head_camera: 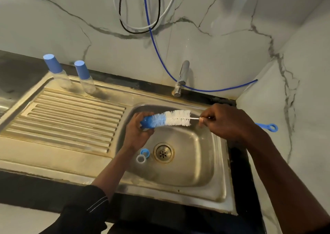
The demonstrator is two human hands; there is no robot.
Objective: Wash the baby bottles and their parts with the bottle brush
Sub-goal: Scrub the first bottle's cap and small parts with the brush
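1. On the drainboard (71, 116), left: two capped bottles (85, 80), untouched.
2. Left hand (136, 132) curled round a blue part (146, 123), probably a cap, above the sink (223, 162).
3. Scrubbing step: bottle brush (176, 118) tip against it, right hand (226, 121) pinching the wire stem (194, 118).
4. Next: steady twisting, then rings (142, 156) by the drain (163, 152).

Dim, soft indoor light; slight motion blur, wide-angle bending at edges.

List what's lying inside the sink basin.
A blue ring and a clear ring lie beside the drain. The left hand's forearm hides the basin floor next to them.
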